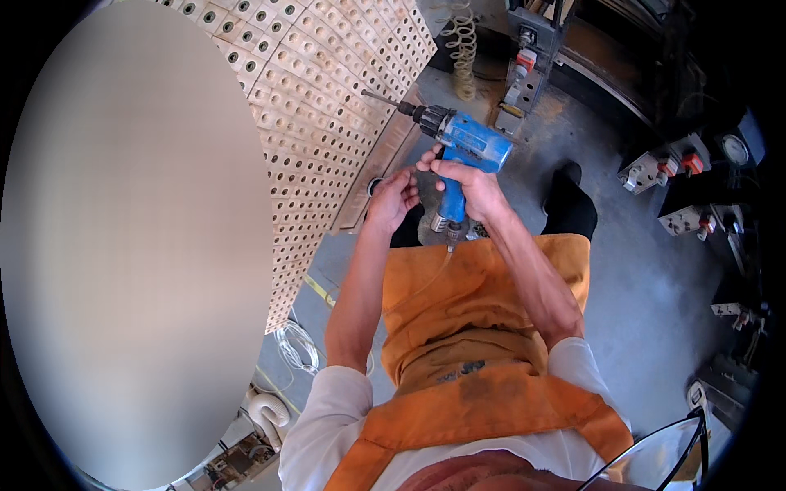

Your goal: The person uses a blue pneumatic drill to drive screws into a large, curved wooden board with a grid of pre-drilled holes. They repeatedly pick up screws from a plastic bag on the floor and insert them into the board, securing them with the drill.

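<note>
Far left of both grips: big pale oval blur [139, 245], can't tell what it is. Nearer, low & left of the L grip: ridged cream hose [268, 413], then a loose bundle of white cable [296, 348] on the floor [639, 278]. Up-left of the L grip: large slanted wooden panel [327, 106], rows of round holes, some w/ dark-rimmed metal inserts; its R edge comes down close to that grip. Btwn panel & L grip, a flat wooden board [385, 151] runs along the panel edge.

L grip [393, 200]: fingers part-curled, just beside the drill handle, fingertips near the R grip's; can't tell if it's pinching anything small.

Long thin bit [379, 96] sits above the L grip, tip pointing up-left twd panel, apart from the L grip. Blue drill [475, 143], the thing in hand, is tilted, body just above the R grip, handle btwn the two grips. Air fitting [453, 233] at handle base, below R grip, w/ thin clear hose [446, 263] running down over the orange apron [458, 286].

R grip [479, 190]: closed round drill handle.

Above R grip: coiled hose [464, 49], then red-topped valve [525, 59]. Right of R grip: black shoe [566, 173]; farther right, metal blocks w/ red knobs [693, 163] & a round gauge [734, 149].
</note>
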`<action>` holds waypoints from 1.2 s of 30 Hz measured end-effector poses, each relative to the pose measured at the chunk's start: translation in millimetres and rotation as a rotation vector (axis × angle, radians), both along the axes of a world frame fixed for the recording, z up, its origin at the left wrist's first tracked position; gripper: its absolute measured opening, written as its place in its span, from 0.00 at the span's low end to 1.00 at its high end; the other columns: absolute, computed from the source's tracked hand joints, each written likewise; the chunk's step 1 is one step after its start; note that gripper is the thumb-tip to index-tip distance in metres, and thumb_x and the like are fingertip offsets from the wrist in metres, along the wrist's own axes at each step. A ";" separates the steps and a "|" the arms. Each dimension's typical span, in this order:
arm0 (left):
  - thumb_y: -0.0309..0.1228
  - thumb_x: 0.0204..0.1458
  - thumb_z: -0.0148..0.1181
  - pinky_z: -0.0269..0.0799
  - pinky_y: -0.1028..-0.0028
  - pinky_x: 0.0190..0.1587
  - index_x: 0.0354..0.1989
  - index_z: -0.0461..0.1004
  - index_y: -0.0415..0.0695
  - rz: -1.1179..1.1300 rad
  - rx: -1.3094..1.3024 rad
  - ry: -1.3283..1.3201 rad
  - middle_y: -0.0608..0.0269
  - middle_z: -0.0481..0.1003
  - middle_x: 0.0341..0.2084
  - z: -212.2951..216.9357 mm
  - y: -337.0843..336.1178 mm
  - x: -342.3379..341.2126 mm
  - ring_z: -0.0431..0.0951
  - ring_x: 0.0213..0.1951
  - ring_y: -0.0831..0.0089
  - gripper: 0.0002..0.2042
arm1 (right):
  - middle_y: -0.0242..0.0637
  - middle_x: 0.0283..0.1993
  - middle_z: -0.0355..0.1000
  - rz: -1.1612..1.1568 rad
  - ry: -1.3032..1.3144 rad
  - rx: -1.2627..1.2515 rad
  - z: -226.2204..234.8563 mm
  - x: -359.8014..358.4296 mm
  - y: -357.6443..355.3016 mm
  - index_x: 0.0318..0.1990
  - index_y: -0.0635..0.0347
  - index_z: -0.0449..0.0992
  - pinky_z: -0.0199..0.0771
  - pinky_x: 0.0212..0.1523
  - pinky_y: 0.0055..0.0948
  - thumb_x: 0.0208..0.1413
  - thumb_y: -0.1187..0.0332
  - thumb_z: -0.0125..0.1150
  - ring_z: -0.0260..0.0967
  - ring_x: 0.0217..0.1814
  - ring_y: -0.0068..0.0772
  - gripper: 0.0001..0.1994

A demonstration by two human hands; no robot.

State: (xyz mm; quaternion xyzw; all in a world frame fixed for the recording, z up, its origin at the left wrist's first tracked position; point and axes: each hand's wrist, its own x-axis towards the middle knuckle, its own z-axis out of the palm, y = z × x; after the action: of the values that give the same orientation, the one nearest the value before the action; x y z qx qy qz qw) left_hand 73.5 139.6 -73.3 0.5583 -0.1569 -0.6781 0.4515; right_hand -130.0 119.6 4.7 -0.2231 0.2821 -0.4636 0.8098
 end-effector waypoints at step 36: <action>0.43 0.53 0.57 0.73 0.67 0.31 0.24 0.73 0.41 -0.798 0.250 -0.771 0.57 0.76 0.21 -321.3 -19.1 -100.7 0.78 0.26 0.66 0.16 | 0.39 0.46 0.69 -0.705 -0.111 0.608 -135.6 -218.3 119.5 0.47 0.60 0.68 0.74 0.32 0.22 0.55 0.73 0.58 0.68 0.53 0.36 0.12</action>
State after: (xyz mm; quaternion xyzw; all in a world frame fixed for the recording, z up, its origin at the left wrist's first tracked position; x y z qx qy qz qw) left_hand -27.2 120.5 -394.6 0.7122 -0.4277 -0.5566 0.0006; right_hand -348.3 239.1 -130.9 0.1587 0.4197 -0.6182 0.6454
